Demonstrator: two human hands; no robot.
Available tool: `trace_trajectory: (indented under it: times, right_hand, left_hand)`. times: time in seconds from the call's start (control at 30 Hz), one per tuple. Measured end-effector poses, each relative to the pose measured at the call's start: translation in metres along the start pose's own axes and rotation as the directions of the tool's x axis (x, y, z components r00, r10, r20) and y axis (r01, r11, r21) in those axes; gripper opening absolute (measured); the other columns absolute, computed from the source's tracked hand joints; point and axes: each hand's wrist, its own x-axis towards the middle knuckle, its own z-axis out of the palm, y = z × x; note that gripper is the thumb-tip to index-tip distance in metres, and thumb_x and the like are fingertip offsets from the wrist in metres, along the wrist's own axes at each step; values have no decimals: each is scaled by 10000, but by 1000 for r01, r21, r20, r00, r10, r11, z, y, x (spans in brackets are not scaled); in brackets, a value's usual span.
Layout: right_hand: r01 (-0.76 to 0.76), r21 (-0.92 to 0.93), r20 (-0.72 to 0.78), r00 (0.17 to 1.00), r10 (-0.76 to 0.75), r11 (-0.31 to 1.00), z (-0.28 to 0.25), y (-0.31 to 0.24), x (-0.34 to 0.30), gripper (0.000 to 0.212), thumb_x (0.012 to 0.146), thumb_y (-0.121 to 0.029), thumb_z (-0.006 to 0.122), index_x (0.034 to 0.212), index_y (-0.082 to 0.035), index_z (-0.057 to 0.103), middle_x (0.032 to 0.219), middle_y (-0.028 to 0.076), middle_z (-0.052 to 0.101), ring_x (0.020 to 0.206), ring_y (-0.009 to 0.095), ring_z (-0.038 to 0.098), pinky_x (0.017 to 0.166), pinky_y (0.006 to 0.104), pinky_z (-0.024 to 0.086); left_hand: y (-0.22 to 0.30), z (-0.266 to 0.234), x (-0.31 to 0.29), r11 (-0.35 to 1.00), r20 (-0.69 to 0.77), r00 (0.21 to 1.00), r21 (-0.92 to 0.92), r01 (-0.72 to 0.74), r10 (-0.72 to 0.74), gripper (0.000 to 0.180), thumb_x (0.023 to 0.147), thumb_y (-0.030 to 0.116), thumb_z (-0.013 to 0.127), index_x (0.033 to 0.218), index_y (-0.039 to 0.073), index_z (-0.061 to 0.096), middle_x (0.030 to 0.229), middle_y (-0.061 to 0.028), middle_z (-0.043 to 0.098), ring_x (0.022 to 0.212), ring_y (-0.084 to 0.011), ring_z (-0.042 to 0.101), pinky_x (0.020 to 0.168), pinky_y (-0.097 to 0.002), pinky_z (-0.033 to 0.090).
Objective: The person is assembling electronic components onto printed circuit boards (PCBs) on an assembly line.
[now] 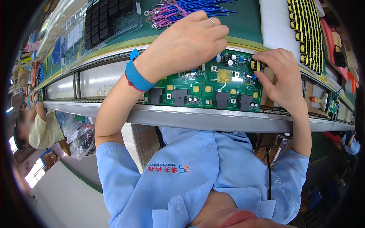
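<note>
A green circuit board [195,81] lies on the conveyor rails in front of me, carrying black blocks, silver capacitors and yellow pads. Reaching over its far left part is my left hand [188,40], with a blue band on the wrist. Its fingers curl downward and the back of the hand hides the fingertips, so I cannot make out what they hold. At the board's far right corner, my right hand [279,74] has thumb and index finger around a small yellow-and-black transformer [255,65]. That transformer sits at or just over the board; contact is unclear.
Blue wires with purple-sleeved ring terminals [171,13] lie beyond the rails. A clear tray of black blocks [102,22] stands far left. Rows of yellow-and-black transformers [308,36] rest on white foam [279,24] at the far right. A brush [321,99] lies right of the board.
</note>
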Motion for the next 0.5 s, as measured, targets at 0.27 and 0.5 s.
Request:
trace_trajectory:
  times: [0.27,0.5]
  right_hand:
    - [49,-39,-9,999,-50,998,0,-2,0,295,705,-76,711,991,-55,641,940,66,615,913,265,561,837,379,416]
    - [68,-54,55,996,-65,996,-5,3,0,353,727,-103,711,1072,-60,654,971,68,629,927,258,569,851,372,416]
  left_hand:
    - [-5,4,-3,989,-86,996,-150,-2,-11,206,724,92,636,927,72,611,948,-25,570,855,-200,558,804,-346,406]
    - [0,-41,4,991,-272,953,-26,130,-132,357,768,286,658,1065,89,646,806,-1,559,729,-173,511,785,-331,351]
